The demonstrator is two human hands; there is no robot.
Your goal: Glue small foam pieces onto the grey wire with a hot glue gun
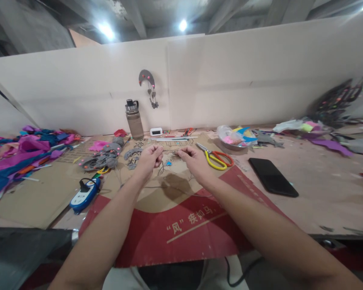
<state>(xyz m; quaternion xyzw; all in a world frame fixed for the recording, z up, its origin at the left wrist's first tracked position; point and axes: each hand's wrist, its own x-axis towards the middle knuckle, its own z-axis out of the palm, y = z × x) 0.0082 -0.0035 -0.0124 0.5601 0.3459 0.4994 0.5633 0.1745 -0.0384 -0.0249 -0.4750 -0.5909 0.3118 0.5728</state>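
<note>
Above the cardboard sheet (175, 251), my left hand (150, 160) and my right hand (194, 160) are close together, both closed in a pinch. A thin grey cord (157, 187) seems to run between the fingertips and trails in loops on the cardboard below. Something small and brownish shows at the right fingertips, too small to name. Under the hands lies a small blue piece (168, 163). Grey felt cut-outs (133, 155) lie left of my left hand. Scissors (216, 159) with yellow and orange handles rest open-bladed right of my right hand.
A black phone (272, 177) lies at right, a metal bowl (233, 146) of scraps behind it. A bottle (134, 120) and small white clock (156, 131) stand at the back. Left are a blue power strip (85, 195), grey felt pieces (101, 158) and colourful fabric (27, 155).
</note>
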